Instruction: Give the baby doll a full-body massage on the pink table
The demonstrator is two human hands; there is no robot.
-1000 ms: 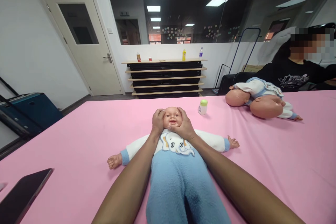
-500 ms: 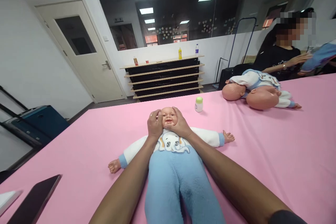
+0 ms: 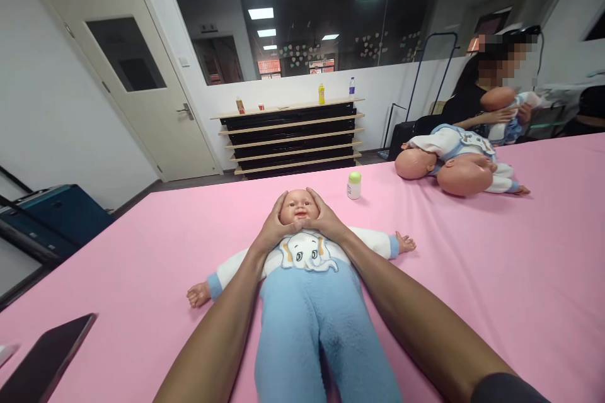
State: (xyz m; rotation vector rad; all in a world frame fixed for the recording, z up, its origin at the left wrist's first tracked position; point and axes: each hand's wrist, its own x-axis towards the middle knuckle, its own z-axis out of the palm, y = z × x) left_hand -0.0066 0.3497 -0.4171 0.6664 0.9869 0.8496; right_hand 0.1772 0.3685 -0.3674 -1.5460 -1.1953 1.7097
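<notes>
Black flat phone point(image 3: 45, 362) lies at the near left edge of the pink cloth-covered table point(image 3: 496, 277), well apart from the hands. Both forearms run up either side of the soft-bodied baby doll in a blue fleece suit with a white elephant bib point(image 3: 307, 302), which lies on its back mid-table, arms spread, feet toward the camera.

Left hand point(image 3: 271, 231) cups one side of the doll's hard plastic head point(image 3: 297, 207), right hand point(image 3: 328, 221) cups the other. Fingers curl round the cheeks and thumbs seem to meet just under the chin. Neither hand closes on anything; both are spread and pressed flat to the head.

Risks, as a judgement:
- Head is smooth plastic on a limp cloth body, so uneven push from one palm could roll or twist it sideways.
- Thumbs sit near the mouth and chin, so pressing harder could slide them over the face.
- Fleece on cloth may drag and bunch if the doll is pulled.

Containers: small white bottle with a pale green cap point(image 3: 353, 185) stands upright just beyond the doll's head, cap on, contents not visible. A wide hand sweep could tip it.

Farther right two more baby dolls point(image 3: 454, 167) lie heaped together. Behind them a seated person in black point(image 3: 466, 104) holds another doll. Black-and-wood shelf unit point(image 3: 290, 138) at the far wall carries a few bottles on top; contents too small to tell. Blue case point(image 3: 57, 214) sits on the floor at left.
</notes>
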